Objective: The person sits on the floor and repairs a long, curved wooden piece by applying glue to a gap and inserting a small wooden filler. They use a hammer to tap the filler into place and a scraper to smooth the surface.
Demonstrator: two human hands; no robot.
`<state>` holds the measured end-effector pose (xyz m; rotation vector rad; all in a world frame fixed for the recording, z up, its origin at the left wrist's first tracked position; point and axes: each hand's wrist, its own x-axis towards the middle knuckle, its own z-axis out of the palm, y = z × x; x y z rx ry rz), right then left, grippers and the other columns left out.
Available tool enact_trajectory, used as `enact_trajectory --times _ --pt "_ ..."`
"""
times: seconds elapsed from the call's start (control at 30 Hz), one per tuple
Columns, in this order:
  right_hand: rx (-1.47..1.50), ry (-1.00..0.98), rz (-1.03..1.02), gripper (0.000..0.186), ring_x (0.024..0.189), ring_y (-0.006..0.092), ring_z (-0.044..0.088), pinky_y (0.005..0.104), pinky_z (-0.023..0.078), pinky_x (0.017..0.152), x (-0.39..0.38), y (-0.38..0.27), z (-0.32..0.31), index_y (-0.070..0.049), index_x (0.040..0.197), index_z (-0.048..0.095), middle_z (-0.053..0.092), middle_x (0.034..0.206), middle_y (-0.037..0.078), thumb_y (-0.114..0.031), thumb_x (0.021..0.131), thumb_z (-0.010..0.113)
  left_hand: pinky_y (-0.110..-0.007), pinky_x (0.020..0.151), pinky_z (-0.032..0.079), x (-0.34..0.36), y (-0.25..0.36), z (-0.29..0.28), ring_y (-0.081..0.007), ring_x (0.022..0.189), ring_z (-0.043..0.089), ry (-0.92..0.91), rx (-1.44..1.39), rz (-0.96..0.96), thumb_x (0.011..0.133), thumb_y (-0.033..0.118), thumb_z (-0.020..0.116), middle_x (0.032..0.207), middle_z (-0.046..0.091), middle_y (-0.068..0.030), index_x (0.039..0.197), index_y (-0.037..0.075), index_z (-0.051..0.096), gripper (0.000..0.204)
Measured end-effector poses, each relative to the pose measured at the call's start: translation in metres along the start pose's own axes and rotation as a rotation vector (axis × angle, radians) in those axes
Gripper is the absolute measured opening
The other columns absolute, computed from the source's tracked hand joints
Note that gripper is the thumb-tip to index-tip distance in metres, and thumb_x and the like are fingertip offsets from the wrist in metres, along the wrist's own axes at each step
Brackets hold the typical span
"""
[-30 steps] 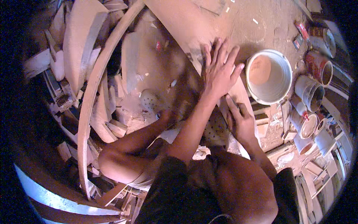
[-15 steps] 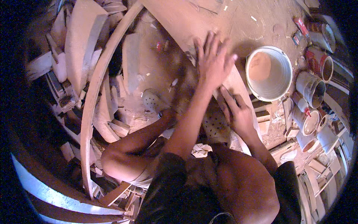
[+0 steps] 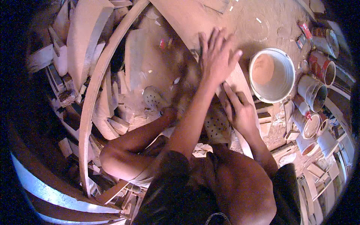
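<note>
A long pale wooden board (image 3: 180, 20) slants from the top middle down between my legs. Flat on its upper face lies my left hand (image 3: 221, 58), fingers stretched and spread, thumb out to the side. A small dark patch shows at the board's edge beside that hand; I cannot make out what it is or whether anything lies under the palm. Closer to me, my right hand (image 3: 242, 112) is across the narrower part of the board, its fingers bent over the left edge. Part of the board is hidden under both hands.
A white bucket (image 3: 290, 78) with brownish contents stands right of the board. Several tins (image 3: 313, 93) and a red-tipped bottle (image 3: 303, 107) lie beyond it. A long curved wooden strip (image 3: 88, 112) arcs along the left, with wood offcuts (image 3: 120, 124) around it. Clog-type shoes (image 3: 153, 98) show below.
The whole view has shifted slightly. My left hand sits a touch farther up in the picture; my right hand stays in nearly the same place on the board.
</note>
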<state>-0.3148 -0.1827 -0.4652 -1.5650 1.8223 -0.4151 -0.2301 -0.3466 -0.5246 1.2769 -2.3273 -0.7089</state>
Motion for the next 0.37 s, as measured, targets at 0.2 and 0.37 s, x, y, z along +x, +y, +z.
enact_trajectory --times 0.2,0.37 --pt "-0.015 0.003 0.002 0.063 0.079 0.0369 0.064 0.0448 0.056 0.069 -0.014 -0.003 -0.005 -0.024 0.141 0.047 0.06 0.102 0.019 -0.01 0.081 0.063 -0.059 0.116 0.005 -0.016 0.014 -0.001 -0.0361 0.141 0.028 -0.012 -0.038 -0.001 0.09 0.041 0.058 0.142 0.043 -0.0177 0.132 0.005 0.052 0.056" --pt "-0.005 -0.042 0.042 0.065 0.08 0.0368 0.065 0.0438 0.057 0.067 -0.018 -0.001 -0.005 -0.02 0.142 0.045 0.061 0.1 0.016 -0.012 0.081 0.065 -0.061 0.115 0.005 -0.022 0.012 0.005 -0.0362 0.141 0.028 -0.01 -0.058 -0.017 0.089 0.044 0.058 0.144 0.041 -0.0167 0.135 0.011 0.05 0.057"
